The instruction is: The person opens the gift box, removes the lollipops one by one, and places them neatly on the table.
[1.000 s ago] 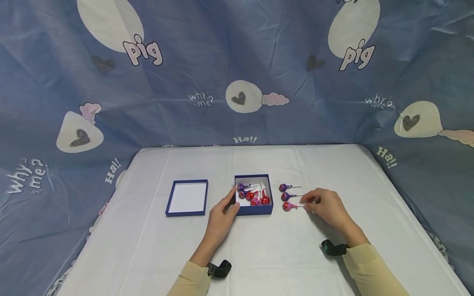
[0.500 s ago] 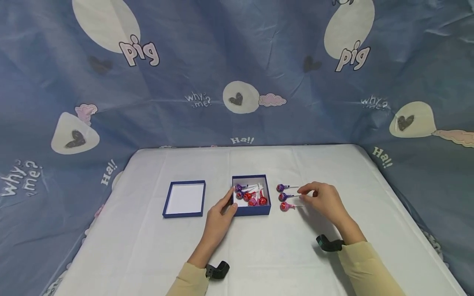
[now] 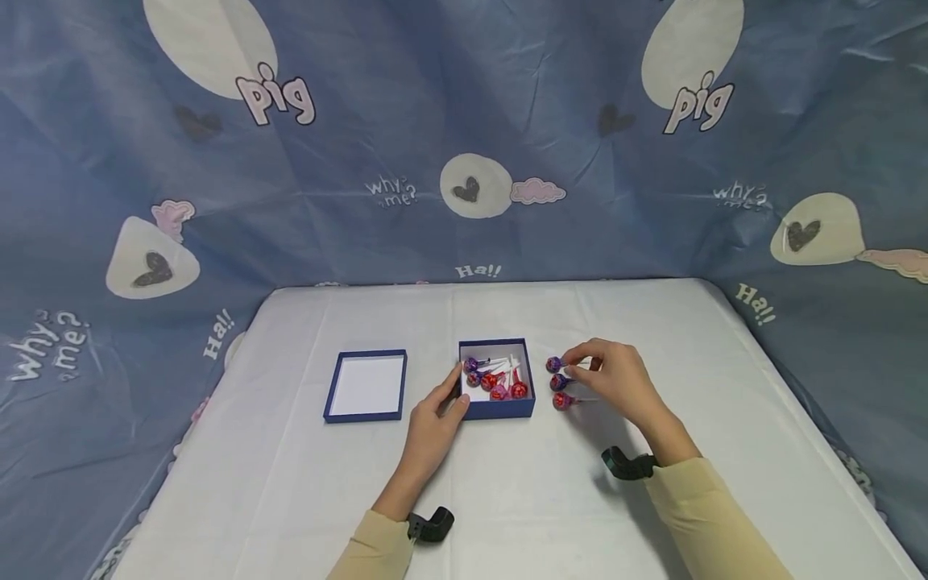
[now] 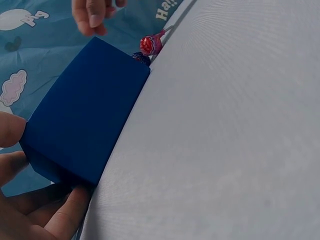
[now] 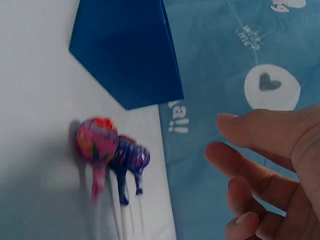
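Note:
A blue box with a white inside holds several wrapped lollipops, red, pink and purple. My left hand holds the box by its left side, thumb at the near corner and fingers along the left wall. Three lollipops lie in a column right of the box: a purple one at the back, another purple one in the middle and a pink one nearest. My right hand hovers over the sticks of the purple ones. In the right wrist view, thumb and index finger stand apart with nothing between them.
Left of the box lies its blue-rimmed lid, white inside facing up. A white cloth covers the table. Behind and around it hangs a blue printed sheet.
My right hand has left the pink lollipop's stick and moved back and left, over to the back purple lollipop. My left hand and the box have stayed in place.

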